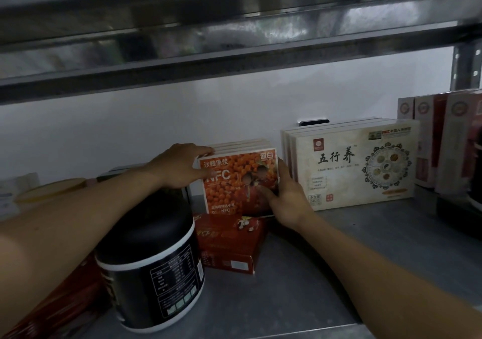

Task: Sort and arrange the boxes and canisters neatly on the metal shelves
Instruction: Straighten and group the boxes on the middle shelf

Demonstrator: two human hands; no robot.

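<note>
Several orange berry-print boxes (pixel 240 182) stand upright together at the back of the metal shelf (pixel 339 273). My left hand (pixel 180 166) grips their upper left corner, fingers over the top edge. My right hand (pixel 289 198) presses against their right side and lower front. A flat red box (pixel 229 242) lies in front of them. A black canister (pixel 151 265) with a white band stands at the front left, under my left forearm. Cream boxes (pixel 352 166) stand upright to the right of the orange ones.
Tall pink and dark red boxes (pixel 443 140) stand at the far right. A yellow lid (pixel 52 190) and pale containers sit at the far left. Another red box (pixel 52 307) lies at the front left. The upper shelf's rail (pixel 234 38) hangs close overhead.
</note>
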